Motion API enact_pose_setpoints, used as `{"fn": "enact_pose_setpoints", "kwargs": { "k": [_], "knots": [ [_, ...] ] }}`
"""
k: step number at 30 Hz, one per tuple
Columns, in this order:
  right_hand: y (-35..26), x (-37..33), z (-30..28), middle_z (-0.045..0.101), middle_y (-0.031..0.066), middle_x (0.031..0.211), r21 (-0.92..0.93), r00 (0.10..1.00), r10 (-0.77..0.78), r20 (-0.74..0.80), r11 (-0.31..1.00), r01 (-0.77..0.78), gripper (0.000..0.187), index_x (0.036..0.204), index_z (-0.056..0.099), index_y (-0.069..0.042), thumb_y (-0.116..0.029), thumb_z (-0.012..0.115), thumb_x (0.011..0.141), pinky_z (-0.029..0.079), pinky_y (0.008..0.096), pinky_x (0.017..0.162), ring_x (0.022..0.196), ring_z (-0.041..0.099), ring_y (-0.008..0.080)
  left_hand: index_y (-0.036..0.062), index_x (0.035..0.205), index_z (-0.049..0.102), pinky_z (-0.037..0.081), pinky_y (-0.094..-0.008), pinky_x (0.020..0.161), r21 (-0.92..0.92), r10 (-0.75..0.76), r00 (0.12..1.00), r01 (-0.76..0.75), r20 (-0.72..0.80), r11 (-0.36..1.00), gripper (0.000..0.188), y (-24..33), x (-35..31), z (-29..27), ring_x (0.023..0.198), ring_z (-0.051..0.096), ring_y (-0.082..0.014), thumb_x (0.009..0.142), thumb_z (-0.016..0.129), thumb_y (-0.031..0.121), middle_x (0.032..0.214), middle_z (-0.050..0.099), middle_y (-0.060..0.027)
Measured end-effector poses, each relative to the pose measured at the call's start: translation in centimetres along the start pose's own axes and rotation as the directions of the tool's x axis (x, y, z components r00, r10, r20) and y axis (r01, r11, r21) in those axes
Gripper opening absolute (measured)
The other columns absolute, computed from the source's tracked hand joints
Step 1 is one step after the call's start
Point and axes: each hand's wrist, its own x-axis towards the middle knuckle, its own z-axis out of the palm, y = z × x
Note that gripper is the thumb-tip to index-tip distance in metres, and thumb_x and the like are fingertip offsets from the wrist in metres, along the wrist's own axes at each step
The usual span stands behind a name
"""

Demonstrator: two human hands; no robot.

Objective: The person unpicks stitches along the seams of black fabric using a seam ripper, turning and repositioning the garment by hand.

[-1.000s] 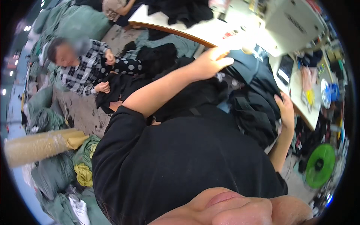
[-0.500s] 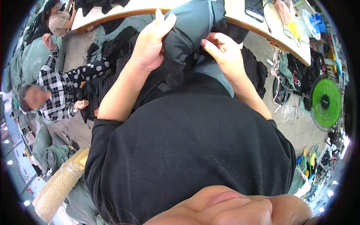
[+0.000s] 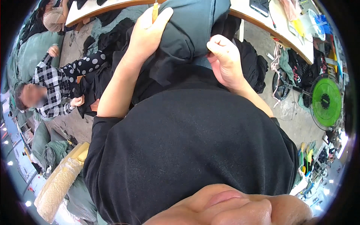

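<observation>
A dark grey-green garment [image 3: 187, 30] with a seam down its right side is stretched over my lap up to the table edge. My left hand [image 3: 147, 33] grips its left side, thumb on top. In the crook of that thumb is a small tool with an orange handle [image 3: 155, 13]; its thin metal end points away, and its exact kind is unclear. My right hand [image 3: 226, 62] is closed in a pinch just right of the seam. Whatever sits between those fingertips is too small to make out.
Along the far side runs a pale table [image 3: 279, 37] bearing a phone [image 3: 259, 6] and a plastic cup [image 3: 314, 26]. A green fan [image 3: 326, 102] stands at right. To the left sits a co-worker in a checked shirt [image 3: 52, 88]; dark cloth heaps [image 3: 253, 63] lie around.
My right hand has drawn back toward me from the cloth and its fingers have closed. My left hand has shifted slightly left, and the tool has tilted, showing its metal end.
</observation>
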Motion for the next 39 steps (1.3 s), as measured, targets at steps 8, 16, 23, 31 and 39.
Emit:
{"fn": "enact_pose_setpoints", "kwargs": {
  "k": [8, 16, 23, 31, 39],
  "knots": [
    [2.0, 0.6, 1.1, 0.060, -0.0056, 0.080, -0.250, 1.000, -0.001, 0.003, 0.968, 0.002, 0.015, 0.091, 0.068, -0.006, -0.013, 0.081, 0.094, 0.042, 0.0209, 0.068, 0.074, 0.052, 0.0022, -0.0003, 0.116, 0.067, 0.051, -0.0248, 0.084, -0.216, -0.055, 0.997, 0.041, -0.060, 0.975, 0.024, 0.6, -1.5, 1.5, 0.093, 0.064, -0.0086, 0.105, 0.063, 0.021, 0.106, 0.070, -0.0021],
    [2.2, 0.4, 0.4, 0.064, -0.0037, 0.080, -0.432, 0.992, -0.065, -0.109, 0.902, 0.012, 0.013, 0.088, 0.069, -0.005, -0.008, 0.082, 0.092, 0.046, 0.0207, 0.066, 0.072, 0.056, 0.0022, -0.0032, 0.114, 0.067, 0.050, -0.0303, 0.084, 0.419, 0.230, 0.973, -0.198, -0.027, 0.886, 0.026, 2.4, 0.8, 1.2, 0.090, 0.066, -0.0226, 0.106, 0.056, 0.019, 0.097, 0.070, -0.0152],
    [4.0, 1.9, -2.2, 0.070, 0.0040, 0.090, -0.291, 0.931, -0.211, -0.298, 0.949, 0.122, 0.015, 0.099, 0.068, -0.002, -0.004, 0.081, 0.090, 0.054, 0.0238, 0.079, 0.082, 0.066, 0.0102, -0.0015, 0.110, 0.067, 0.051, -0.0314, 0.074, 0.708, 0.327, 0.942, -0.278, 0.071, 0.649, 0.019, -0.6, 1.5, -0.7, 0.077, 0.059, -0.0304, 0.100, 0.066, 0.015, 0.084, 0.061, -0.0153],
    [4.5, 0.5, -1.3, 0.067, 0.0023, 0.090, -0.480, 0.936, -0.274, -0.222, 0.866, 0.140, 0.014, 0.095, 0.066, -0.003, -0.003, 0.080, 0.091, 0.053, 0.0233, 0.075, 0.080, 0.063, 0.0078, -0.0017, 0.113, 0.067, 0.048, -0.0281, 0.066, 0.497, 0.410, 0.907, -0.401, 0.097, 0.769, 0.024, -0.8, 0.8, -0.6, 0.074, 0.057, -0.0117, 0.107, 0.060, 0.021, 0.077, 0.058, -0.0027],
    [5.4, 1.0, -0.4, 0.064, 0.0000, 0.086, -0.422, 0.953, -0.204, -0.226, 0.902, 0.093, 0.016, 0.095, 0.064, -0.002, -0.005, 0.079, 0.091, 0.050, 0.0219, 0.072, 0.080, 0.060, 0.0052, -0.0057, 0.113, 0.066, 0.051, -0.0335, 0.083, 0.435, 0.194, 0.980, -0.191, 0.037, 0.880, 0.027, 1.1, -0.7, 0.0, 0.088, 0.066, -0.0212, 0.106, 0.057, 0.019, 0.095, 0.072, -0.0138]
  ]
}}
